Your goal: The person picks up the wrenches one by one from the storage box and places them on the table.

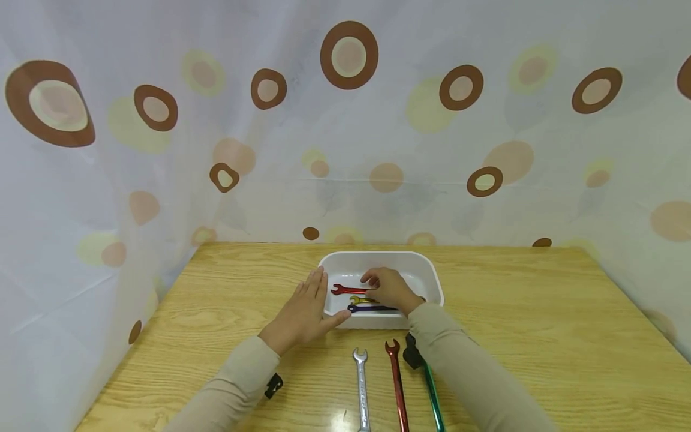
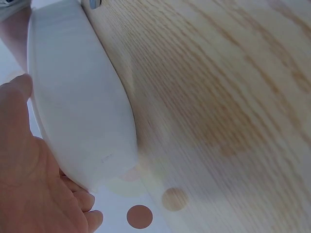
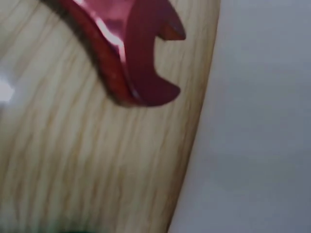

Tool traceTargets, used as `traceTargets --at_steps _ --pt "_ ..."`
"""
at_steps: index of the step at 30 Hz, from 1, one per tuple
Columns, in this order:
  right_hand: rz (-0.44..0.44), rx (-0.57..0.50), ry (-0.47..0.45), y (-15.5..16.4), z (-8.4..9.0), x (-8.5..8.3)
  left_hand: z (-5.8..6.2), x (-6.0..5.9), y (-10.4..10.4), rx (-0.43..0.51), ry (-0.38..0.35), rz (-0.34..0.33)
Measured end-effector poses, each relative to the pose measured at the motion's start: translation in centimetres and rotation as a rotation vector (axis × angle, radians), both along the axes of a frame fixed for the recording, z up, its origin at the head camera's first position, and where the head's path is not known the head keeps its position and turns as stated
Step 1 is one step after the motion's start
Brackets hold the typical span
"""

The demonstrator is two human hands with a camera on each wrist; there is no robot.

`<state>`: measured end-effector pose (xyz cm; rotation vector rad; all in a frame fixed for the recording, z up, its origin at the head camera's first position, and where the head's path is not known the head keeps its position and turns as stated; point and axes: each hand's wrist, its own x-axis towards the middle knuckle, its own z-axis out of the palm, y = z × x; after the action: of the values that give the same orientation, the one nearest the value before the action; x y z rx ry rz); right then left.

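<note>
Wooden table [image 1: 540,336] with pale grain, hemmed in on three sides by a white curtain [image 1: 410,138] printed with brown and yellow rings.

White plastic tub [image 1: 426,270] near the table's middle, toward the far edge. Inside it: a small red wrench [image 1: 345,290] lying crosswise, a yellow wrench [image 1: 360,299] just below, a dark blue wrench [image 1: 369,308] nearest the front wall. Right hand [image 1: 390,289] reaching into the tub from the front, fingers curled down over the red wrench's right end; whether pinching or only touching, cannot tell. Left hand [image 1: 302,312] flat against the tub's outer left wall, fingers straight and together, thumb near the front corner; in the left wrist view the palm [image 2: 34,184] pressed to the white wall [image 2: 77,97].

On the table in front of the tub, side by side and roughly parallel: a silver wrench [image 1: 360,387], a longer red wrench [image 1: 397,387] with its open end close up in the right wrist view [image 3: 141,58], and a green wrench [image 1: 433,399] partly hidden under the right sleeve [image 1: 469,372]. Black strap [image 1: 273,386] at the left cuff.
</note>
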<state>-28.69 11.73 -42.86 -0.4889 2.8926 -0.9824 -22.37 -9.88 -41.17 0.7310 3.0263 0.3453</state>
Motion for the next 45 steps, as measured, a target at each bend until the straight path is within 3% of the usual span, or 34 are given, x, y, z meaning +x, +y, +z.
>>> traceTargets --at_steps 14,31,45 --pt "0.045 0.265 0.057 -0.89 0.15 -0.1 0.11 0.08 -0.02 0.01 -0.017 0.002" --pt "0.04 0.232 -0.007 -0.99 -0.46 -0.16 0.06 0.1 -0.06 -0.001 -0.01 -0.004" --pt "0.133 0.174 0.028 -0.78 0.0 0.36 -0.12 -0.09 -0.39 0.0 -0.001 -0.011"
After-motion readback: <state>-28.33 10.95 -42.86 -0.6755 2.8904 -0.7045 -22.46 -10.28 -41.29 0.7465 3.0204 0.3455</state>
